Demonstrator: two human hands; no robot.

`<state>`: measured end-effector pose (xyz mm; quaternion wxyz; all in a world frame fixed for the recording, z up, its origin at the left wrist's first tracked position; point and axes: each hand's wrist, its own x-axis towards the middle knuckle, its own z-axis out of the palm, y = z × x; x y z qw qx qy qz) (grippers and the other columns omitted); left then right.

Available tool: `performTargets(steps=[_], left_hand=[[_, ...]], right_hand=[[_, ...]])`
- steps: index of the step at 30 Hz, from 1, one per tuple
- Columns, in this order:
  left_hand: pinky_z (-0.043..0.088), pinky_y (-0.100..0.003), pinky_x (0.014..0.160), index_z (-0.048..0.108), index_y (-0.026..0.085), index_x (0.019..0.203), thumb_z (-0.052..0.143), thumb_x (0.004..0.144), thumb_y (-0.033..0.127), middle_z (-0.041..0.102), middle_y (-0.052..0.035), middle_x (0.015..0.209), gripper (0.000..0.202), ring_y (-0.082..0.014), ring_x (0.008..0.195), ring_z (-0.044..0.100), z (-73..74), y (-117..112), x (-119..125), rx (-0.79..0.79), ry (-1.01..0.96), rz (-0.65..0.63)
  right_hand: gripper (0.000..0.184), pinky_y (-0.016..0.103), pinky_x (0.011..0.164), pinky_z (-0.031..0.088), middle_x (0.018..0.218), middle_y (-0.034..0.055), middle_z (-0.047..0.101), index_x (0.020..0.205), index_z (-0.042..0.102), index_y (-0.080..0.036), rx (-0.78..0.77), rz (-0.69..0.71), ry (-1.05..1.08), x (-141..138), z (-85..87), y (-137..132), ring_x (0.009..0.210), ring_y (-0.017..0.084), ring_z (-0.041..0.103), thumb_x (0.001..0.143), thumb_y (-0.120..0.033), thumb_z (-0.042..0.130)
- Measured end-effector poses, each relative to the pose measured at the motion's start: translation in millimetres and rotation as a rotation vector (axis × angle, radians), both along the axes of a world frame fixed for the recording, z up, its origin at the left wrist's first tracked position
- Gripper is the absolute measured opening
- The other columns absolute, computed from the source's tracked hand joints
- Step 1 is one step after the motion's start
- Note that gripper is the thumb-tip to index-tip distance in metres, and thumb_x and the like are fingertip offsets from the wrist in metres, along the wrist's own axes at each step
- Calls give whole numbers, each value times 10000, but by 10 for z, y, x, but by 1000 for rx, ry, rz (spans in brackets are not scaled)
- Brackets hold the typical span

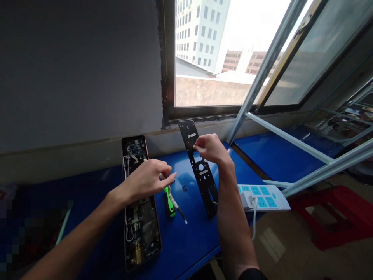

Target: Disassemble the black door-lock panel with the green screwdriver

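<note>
My left hand [150,177] is closed over the right edge of a long black device housing [157,233]. Its thumb and forefinger are around a grey-white cable [174,200] whose white connector end points toward the table's front. The housing is open, with wires, a small circuit board and a brass-coloured cylinder [138,252] inside. Under the cable lies a green-and-black screwdriver [169,203], its tip hidden by my hand. My right hand [211,147] pinches thumb and forefinger together at a long black plate [201,179] with holes and cutouts; what the fingertips hold is unclear.
Several small dark screws [184,188] lie on the blue table [177,241]. A white power strip [278,194] with a plugged-in charger [247,200] sits right of my forearm. Metal frame bars [291,144] cross the right side, above a red stool [344,217]. The window [210,91] is behind.
</note>
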<state>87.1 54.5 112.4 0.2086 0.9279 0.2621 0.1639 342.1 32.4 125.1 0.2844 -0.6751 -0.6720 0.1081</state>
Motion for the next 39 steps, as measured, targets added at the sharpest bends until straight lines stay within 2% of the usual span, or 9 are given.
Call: performTargets(steps=[2,5,10,14,17,19,22,29,39], left_hand=[[300,-290,523,530,215,532,596,930,409,559,-4,583,448,-142,519,471,-36,4,24,14,16,-16],[281,-300,532,459,215,493,593,928,396,535,-7,555,489,-144,504,464,-102,23,61,25,38,-50],[295,-300,552,473,212,506,532,967,413,571,-27,576,506,-150,516,508,-180,72,117,41,169,-91],[317,-304,577,546,201,522,531,975,447,609,-43,600,516,-168,554,560,-176,85,200,93,307,-90],[368,-299,599,652,209,620,547,969,491,695,-64,707,461,-214,666,655,-148,85,293,145,409,-96],[425,-299,636,730,225,767,547,971,507,757,-77,836,394,-252,783,711,-128,98,365,158,427,-103],[495,-324,701,767,240,969,509,991,496,793,-96,988,365,-299,910,747,-114,145,474,152,470,-93],[554,-376,785,785,243,1044,503,986,446,803,-128,1059,352,-339,974,765,-223,292,637,118,547,-114],[572,-397,841,757,286,1186,512,974,457,786,-128,1143,367,-334,1008,761,-376,374,740,39,614,-137]], right_hand=[[240,354,821,606,1043,46,732,1062,703,-155,-118,-2,-36,2,-97,127,914,173,712,992,-383,677],[325,404,888,609,1228,78,689,1236,660,-175,-274,-2,-69,8,-244,273,1046,216,700,998,-396,666],[359,432,926,603,1293,102,666,1288,638,-174,-476,8,-112,25,-443,437,1089,226,688,1002,-390,661],[387,446,941,597,1311,112,656,1304,630,-162,-567,1,-153,33,-575,541,1115,239,682,992,-387,675],[378,448,946,596,1320,106,654,1306,630,-175,-599,4,-174,26,-661,591,1122,239,679,995,-387,671],[373,445,945,596,1320,105,654,1305,631,-180,-609,8,-181,17,-705,607,1122,237,679,996,-387,670],[373,446,949,594,1322,106,653,1305,631,-180,-606,8,-187,9,-749,609,1127,238,678,996,-386,670],[372,450,950,594,1324,104,652,1307,630,-182,-587,-18,-160,75,-807,601,1126,238,677,999,-388,665],[378,447,950,594,1325,108,651,1309,629,-178,-576,-48,-109,143,-862,624,1126,238,678,997,-388,668]])
